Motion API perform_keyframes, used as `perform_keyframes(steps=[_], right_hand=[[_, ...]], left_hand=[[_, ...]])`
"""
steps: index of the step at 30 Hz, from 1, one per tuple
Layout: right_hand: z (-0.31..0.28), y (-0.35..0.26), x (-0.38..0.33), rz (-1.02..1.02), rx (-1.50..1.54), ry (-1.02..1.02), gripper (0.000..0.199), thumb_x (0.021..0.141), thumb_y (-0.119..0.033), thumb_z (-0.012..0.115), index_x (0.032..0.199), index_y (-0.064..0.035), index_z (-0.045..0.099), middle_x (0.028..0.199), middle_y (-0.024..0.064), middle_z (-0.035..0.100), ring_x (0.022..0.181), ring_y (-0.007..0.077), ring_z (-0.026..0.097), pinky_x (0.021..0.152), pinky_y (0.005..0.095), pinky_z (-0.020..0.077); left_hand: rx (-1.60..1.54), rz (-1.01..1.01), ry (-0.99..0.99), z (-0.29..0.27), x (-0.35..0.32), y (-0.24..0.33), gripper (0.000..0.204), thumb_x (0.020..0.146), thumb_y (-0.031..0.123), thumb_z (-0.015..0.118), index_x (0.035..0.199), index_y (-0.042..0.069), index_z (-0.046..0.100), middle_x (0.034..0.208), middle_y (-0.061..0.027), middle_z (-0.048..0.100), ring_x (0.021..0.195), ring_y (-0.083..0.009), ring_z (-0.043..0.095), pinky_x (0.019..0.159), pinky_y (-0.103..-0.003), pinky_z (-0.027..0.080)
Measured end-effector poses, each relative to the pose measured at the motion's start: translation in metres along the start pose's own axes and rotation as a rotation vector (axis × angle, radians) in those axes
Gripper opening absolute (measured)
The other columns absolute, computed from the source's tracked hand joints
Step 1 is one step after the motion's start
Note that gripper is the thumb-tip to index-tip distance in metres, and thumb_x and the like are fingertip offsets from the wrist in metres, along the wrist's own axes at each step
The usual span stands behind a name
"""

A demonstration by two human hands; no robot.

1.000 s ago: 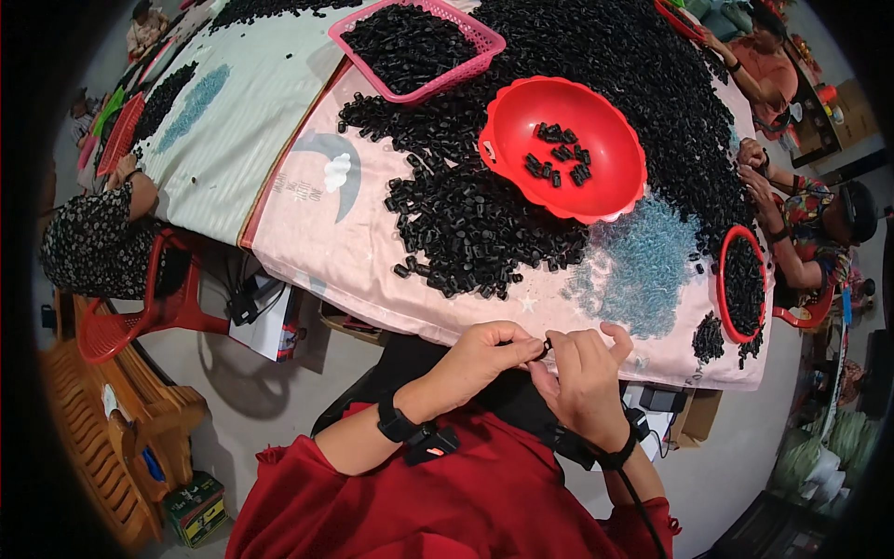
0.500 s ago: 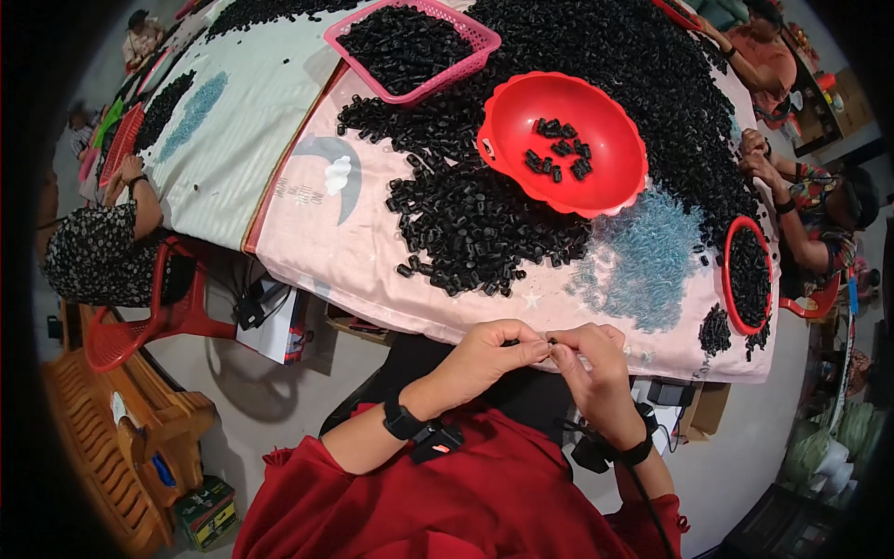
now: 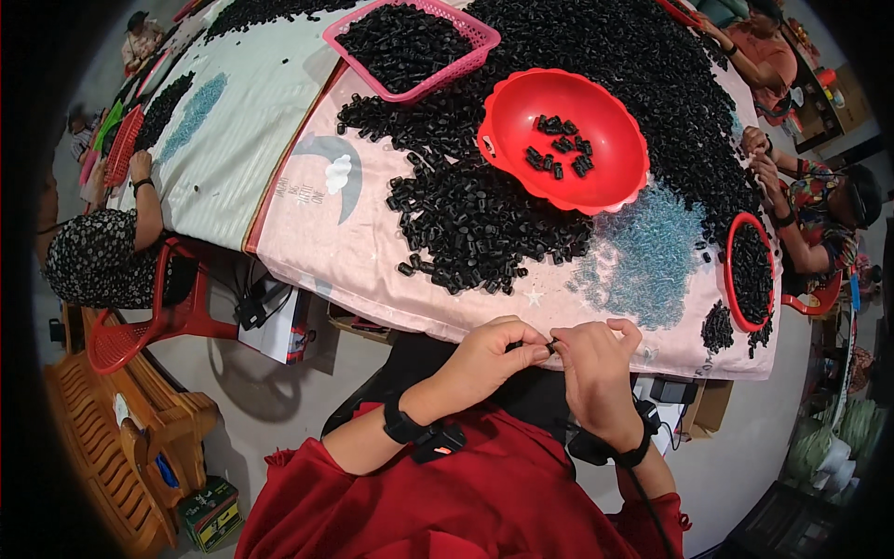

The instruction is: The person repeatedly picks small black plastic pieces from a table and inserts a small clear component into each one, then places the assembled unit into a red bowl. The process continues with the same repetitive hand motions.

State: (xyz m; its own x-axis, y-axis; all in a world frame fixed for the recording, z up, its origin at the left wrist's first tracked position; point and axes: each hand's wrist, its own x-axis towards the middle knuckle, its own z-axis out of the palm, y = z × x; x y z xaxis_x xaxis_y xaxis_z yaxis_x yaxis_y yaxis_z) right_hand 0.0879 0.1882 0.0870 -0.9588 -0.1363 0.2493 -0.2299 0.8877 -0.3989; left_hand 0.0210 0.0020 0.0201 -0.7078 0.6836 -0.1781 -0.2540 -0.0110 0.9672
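Grip of the left hand [image 3: 489, 361] and grip of the right hand [image 3: 598, 373], head view: the fingertips of both meet in front of the body, just beyond the near edge of the counter [image 3: 363, 289], and are clamped on 1 small black piece [image 3: 553, 346] held between them. Most of the piece is hidden by the fingers, so its exact outline and angle cannot be told; what shows is a dark sliver between the 2 thumbs and index fingers.

Loose black pieces [image 3: 466, 228] of apparently the same kind lie heaped on the pink cloth beyond the hands. They look short, rounded and glossy. Judged from this, the held piece is probably very light, stiff and hard, rather slippery, and not easily broken. Its small size favours a pinch with thumb and index pads across its sides, 1 hand at each end; a hold too near the edge could let it roll or spring away.

Also in the head view: a red bowl [image 3: 610, 140] with a scalloped rim contains a few black pieces; a pink basket [image 3: 466, 67] behind it is full of them; clear bluish bits [image 3: 647, 256] spread to the right.
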Motion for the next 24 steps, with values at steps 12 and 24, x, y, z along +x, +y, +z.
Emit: perform_keyframes(steps=[12,24], right_hand=[[-0.012,-0.015,0.003,-0.007,-0.017,-0.066,0.041,0.083,-0.011,0.083,0.12,-0.0023,0.067,0.098,0.0064,0.068,0.094,0.0249,0.066,0.101,0.0497,0.0351],[0.0,-0.012,-0.004,-0.059,-0.144,0.0,0.048,0.078,-0.012,0.085,0.121,-0.0013,0.067,0.095,0.0066,0.066,0.089,0.0242,0.064,0.098,0.0492,0.0354]], left_hand=[[-0.145,-0.136,-0.015,0.0,-0.004,0.016,0.02,0.106,0.018,0.069,0.109,-0.001,0.074,0.105,-0.0029,0.074,0.097,-0.0084,0.066,0.088,-0.026,0.054],[-0.294,-0.251,-0.036,0.002,-0.001,0.021,0.024,0.108,0.02,0.068,0.114,-0.003,0.074,0.106,-0.0023,0.074,0.099,-0.0076,0.065,0.092,-0.025,0.052]])
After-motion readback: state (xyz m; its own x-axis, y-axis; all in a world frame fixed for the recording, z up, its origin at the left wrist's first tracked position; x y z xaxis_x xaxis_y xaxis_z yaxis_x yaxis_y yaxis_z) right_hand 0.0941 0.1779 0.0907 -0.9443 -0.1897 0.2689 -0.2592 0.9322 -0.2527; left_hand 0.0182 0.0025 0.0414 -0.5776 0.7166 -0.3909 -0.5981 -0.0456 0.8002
